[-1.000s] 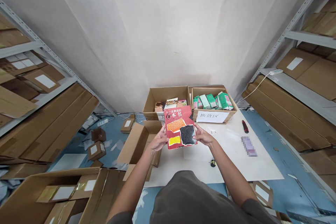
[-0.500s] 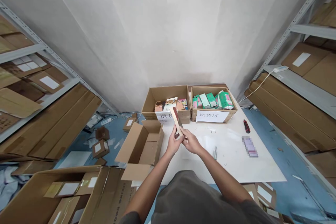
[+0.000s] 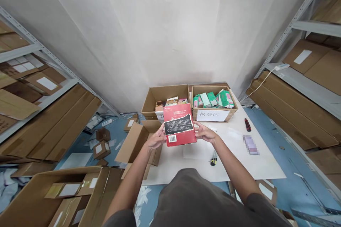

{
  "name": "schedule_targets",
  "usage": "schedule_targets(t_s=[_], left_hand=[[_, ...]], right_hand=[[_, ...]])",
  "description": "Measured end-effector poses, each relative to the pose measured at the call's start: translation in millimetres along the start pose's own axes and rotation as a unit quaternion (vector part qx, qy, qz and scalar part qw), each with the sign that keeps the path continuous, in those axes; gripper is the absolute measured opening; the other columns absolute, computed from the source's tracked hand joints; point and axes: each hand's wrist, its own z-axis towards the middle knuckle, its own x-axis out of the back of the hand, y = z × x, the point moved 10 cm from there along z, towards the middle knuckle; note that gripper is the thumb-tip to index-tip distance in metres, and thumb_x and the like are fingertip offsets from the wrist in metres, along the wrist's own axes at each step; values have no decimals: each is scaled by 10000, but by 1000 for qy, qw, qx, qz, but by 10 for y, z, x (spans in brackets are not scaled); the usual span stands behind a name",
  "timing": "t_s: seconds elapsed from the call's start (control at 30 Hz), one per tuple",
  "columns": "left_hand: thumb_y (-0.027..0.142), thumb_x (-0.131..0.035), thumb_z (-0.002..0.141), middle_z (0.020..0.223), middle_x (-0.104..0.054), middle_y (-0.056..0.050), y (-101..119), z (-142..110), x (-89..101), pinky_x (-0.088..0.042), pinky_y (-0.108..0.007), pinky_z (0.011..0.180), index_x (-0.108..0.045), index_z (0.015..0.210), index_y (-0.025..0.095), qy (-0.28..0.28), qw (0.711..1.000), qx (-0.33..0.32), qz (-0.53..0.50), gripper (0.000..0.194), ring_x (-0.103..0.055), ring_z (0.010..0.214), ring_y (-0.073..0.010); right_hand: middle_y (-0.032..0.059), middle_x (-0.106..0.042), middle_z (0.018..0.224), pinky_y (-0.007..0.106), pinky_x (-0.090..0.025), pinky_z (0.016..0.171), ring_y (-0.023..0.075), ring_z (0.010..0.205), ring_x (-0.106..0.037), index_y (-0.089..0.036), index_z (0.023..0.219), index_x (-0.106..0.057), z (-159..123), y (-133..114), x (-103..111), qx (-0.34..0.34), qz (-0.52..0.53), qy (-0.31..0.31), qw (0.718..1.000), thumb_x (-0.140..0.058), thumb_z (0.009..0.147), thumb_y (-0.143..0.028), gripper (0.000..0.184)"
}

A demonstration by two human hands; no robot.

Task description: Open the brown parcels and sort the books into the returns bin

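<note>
A red book with a black torn-look panel and a barcode faces me, held above the white table. My left hand grips its left edge, and my right hand pinches the right edge. Behind the book stands a carton with several books inside; the book covers part of its paper sign. Beside it, another carton holds several green and pink boxes. An open small carton lies at the table's left, partly behind my left arm.
A yellow and black utility knife lies near my right forearm. Farther right are a red and black cutter and a blurred purple item. A large carton with parcels stands at lower left. Shelves with boxes flank both sides.
The book was edge-on between both hands; now it is turned with its back cover toward me. My hands have moved apart to its two sides. The yellow and black knife has come into view.
</note>
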Motion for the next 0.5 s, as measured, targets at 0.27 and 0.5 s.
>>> schedule_targets(t_s=[0.27,0.5], left_hand=[[307,-885,739,1569,-496,-153,-105,5,41,-590,-444,926,-210,1629,443,-4,998,55,19,1125,-648,1264,-332],[403,-833,786,1404,-619,-148,-113,122,56,-518,-508,1058,-552,1488,276,220,969,-35,106,766,-669,1186,-285]], right_hand=[[87,-735,1227,363,-633,717,265,1001,-754,-360,1513,-361,-101,20,-32,-10,-24,20,999,-894,686,-286,987],[67,-756,1217,458,-598,892,294,1086,-732,-325,1580,-378,-107,-193,-133,94,-198,131,967,-740,770,-227,892]])
